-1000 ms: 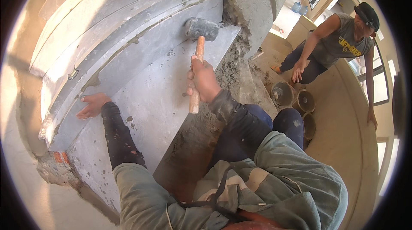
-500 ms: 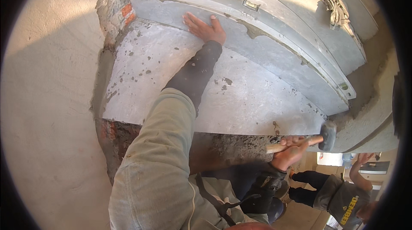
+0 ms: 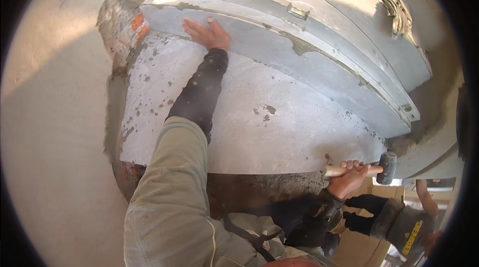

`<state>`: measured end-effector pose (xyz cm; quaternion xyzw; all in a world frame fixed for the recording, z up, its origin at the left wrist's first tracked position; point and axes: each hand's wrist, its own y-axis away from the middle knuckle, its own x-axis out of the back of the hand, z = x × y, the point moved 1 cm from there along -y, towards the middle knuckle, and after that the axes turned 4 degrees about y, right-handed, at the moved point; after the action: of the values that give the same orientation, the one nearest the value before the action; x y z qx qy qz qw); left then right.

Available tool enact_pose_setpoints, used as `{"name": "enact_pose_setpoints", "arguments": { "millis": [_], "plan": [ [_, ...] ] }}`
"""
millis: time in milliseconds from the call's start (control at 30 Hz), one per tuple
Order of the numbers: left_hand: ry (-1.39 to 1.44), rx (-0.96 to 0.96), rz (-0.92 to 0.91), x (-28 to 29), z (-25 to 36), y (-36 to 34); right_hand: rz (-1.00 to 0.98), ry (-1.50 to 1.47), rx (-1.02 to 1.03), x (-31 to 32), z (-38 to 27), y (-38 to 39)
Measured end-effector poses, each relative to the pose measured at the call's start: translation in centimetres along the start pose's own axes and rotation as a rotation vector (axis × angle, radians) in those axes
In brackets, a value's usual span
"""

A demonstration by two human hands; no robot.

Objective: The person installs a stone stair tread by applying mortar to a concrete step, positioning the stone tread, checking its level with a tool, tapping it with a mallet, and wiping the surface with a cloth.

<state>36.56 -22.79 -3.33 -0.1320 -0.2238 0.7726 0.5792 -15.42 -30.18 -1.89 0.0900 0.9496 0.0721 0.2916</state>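
Note:
With fingers apart, my left hand point(image 3: 207, 35) lies flat against the grey upright stone riser point(image 3: 329, 82) near its left end. At lower right, my right hand point(image 3: 348, 181) grips the wooden handle of a mallet with a dark head point(image 3: 387, 168), beside the front edge of the pale stone tread point(image 3: 269, 132), which is spotted with mortar. A long metal spirit level point(image 3: 349, 55) runs along the top of the riser, with smears of mortar below it.
A rough plaster wall point(image 3: 55, 127) with exposed brick stands left. A crumpled cloth point(image 3: 394, 2) hangs on the upper step at right. Another person point(image 3: 399, 227) in a grey shirt is at lower right, beside a curved wall point(image 3: 426, 152). Rough mortar lies below the tread.
My view has swung toward the left wall, so the steps now run across it. The mallet appears lower and farther right in view. My left hand remains on the riser.

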Motion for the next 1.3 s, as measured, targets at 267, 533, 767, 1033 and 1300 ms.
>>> {"name": "enact_pose_setpoints", "arguments": {
  "millis": [267,533,767,1033,1300],
  "plan": [
    [-0.059,-0.097,0.096,0.2,-2.5,-1.1,-0.103,0.084,-0.239,-7.5,4.2,0.9],
    [-0.032,0.036,-0.054,-2.7,5.2,5.5,0.185,-0.189,0.296,-1.3,-3.6,1.7],
    [0.161,0.344,0.194,-4.0,12.3,9.4,0.386,-0.456,0.403,-6.1,-4.3,-2.6],
    [0.141,0.345,0.240,-3.8,11.9,8.9,0.193,-0.391,0.117,-5.7,0.0,-1.9],
    [0.134,0.351,0.195,-5.1,12.0,10.1,0.049,-0.066,-0.114,-10.7,3.4,-2.3]
  ]
}}
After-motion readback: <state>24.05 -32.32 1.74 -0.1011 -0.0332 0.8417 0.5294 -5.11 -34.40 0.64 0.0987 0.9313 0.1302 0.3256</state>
